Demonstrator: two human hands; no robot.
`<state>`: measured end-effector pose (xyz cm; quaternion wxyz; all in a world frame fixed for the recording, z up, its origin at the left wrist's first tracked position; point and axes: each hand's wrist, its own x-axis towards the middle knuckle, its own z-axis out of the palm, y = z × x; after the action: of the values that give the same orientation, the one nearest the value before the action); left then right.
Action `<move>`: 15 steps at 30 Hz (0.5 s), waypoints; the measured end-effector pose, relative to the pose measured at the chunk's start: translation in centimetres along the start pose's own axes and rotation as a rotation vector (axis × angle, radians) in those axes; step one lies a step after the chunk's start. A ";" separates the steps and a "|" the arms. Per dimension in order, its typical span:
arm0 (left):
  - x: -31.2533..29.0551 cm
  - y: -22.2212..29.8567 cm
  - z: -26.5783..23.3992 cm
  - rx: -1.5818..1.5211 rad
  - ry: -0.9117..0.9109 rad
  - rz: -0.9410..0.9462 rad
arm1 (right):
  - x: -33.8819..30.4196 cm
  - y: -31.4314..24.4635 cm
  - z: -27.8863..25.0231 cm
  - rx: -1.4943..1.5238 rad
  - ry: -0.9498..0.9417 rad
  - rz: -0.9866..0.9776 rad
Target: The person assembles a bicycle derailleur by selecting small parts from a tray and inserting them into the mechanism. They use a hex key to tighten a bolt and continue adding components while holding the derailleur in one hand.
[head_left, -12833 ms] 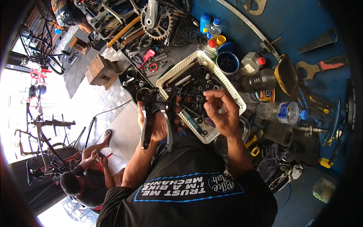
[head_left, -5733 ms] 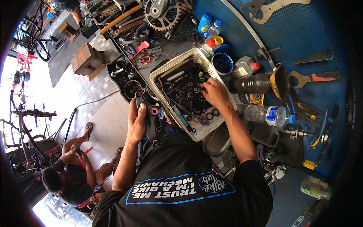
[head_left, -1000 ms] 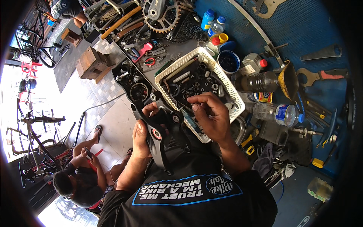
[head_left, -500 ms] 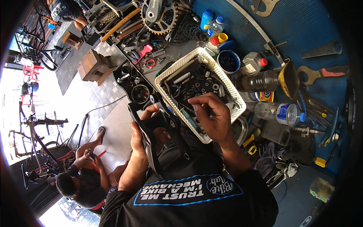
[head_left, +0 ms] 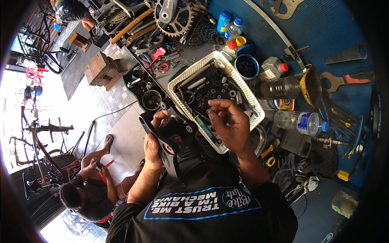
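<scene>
My left hand (head_left: pixel 152 152) is closed round a black forked bike frame part (head_left: pixel 172 161), held in front of my chest. Round pivot bearings sit in its arms, one with a red ring facing up. Just right of it, my right hand (head_left: pixel 231 125) is raised with thumb and forefinger pinched together; whatever small thing is between them I cannot make out. Beneath that hand is a white plastic basket (head_left: pixel 242 83) of loose bearings (head_left: pixel 232 93), rings, sleeves and a teal-handled tool (head_left: pixel 204 126).
Left of the basket is a black tray (head_left: pixel 137 95) of small parts. A crankset (head_left: pixel 175 18) and hand tools lie beyond. Bottles and an oil jug (head_left: pixel 275 87) with a yellow funnel (head_left: pixel 310 86) stand right. A seated person (head_left: pixel 87 198) holds a phone at lower left.
The frame part has turned in my left hand, bringing the red-ringed bearing into sight. My right hand has shifted slightly right, still pinched.
</scene>
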<state>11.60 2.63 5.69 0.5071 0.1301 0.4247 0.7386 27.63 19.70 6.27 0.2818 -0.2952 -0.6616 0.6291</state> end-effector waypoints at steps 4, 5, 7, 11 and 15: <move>0.0 0.1 0.3 0.074 0.038 0.029 | 0.0 0.3 0.1 0.024 0.010 -0.013; 0.0 0.1 0.5 0.081 0.047 0.037 | 0.0 0.3 0.1 0.042 0.013 -0.023; 0.0 0.1 0.6 0.086 0.045 0.042 | 0.1 0.2 0.2 0.078 0.021 -0.043; 0.1 0.1 0.3 0.079 0.036 0.036 | 0.1 0.1 0.3 0.096 0.021 -0.033; 0.1 0.1 0.2 0.074 0.023 0.033 | 0.1 0.2 0.4 0.101 0.041 -0.042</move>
<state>11.61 2.84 5.89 0.4847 0.1473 0.4555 0.7321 27.23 19.50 6.06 0.3230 -0.2793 -0.6292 0.6494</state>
